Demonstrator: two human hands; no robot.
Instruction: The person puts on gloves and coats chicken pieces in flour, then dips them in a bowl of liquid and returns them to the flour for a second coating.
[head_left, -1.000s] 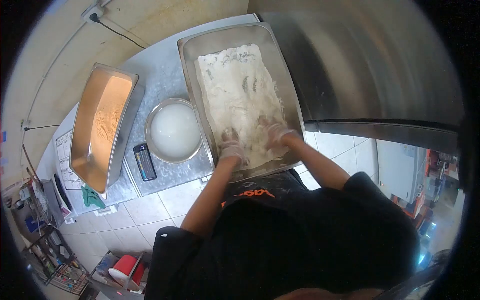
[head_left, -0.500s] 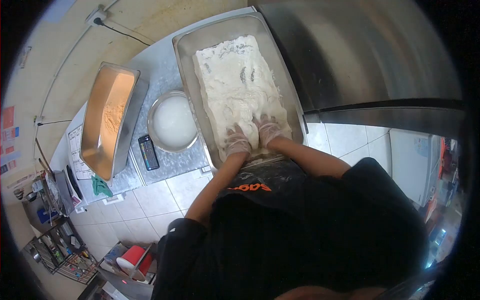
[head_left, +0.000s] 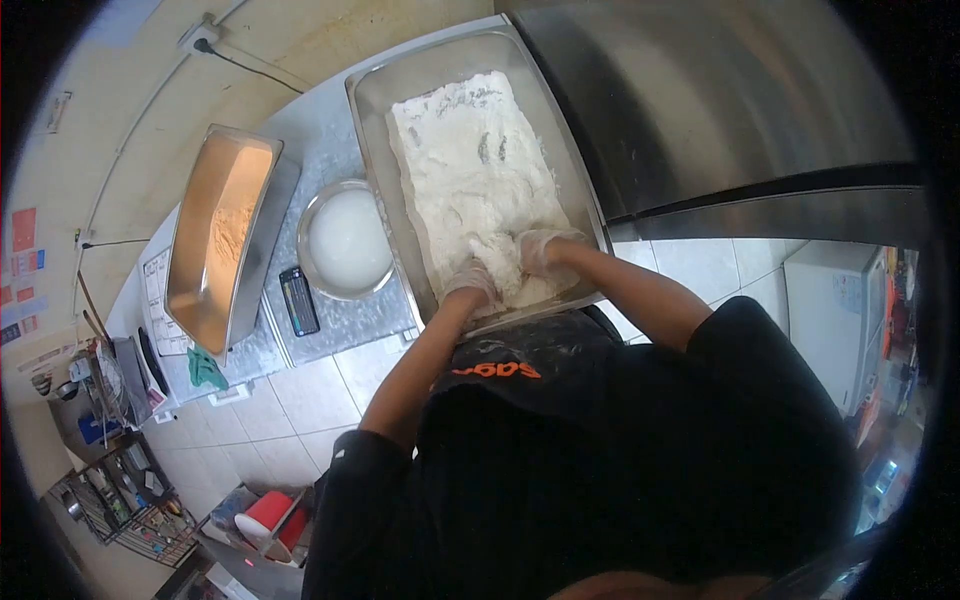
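A large steel tray (head_left: 375,140) holds a bed of white, flour-like powder (head_left: 455,160). Both hands wear clear plastic gloves and are in the powder at the tray's near end. My left hand (head_left: 472,280) is curled into it, its fingertips hidden. My right hand (head_left: 547,250) is turned inward, its fingers bent around powder on the side facing the left hand. Loose powder is heaped between the two hands.
Left of the tray stands a round metal bowl (head_left: 308,240) of whitish contents. Beyond it are a phone (head_left: 299,302), a deep steel pan (head_left: 250,280) with orange powder, and a green cloth (head_left: 205,369). A steel appliance (head_left: 720,100) borders the tray's right side.
Both hands have turned from palms down with fingers spread to facing inward and curled. The right hand has shifted slightly right and up, and powder between the hands has been drawn together.
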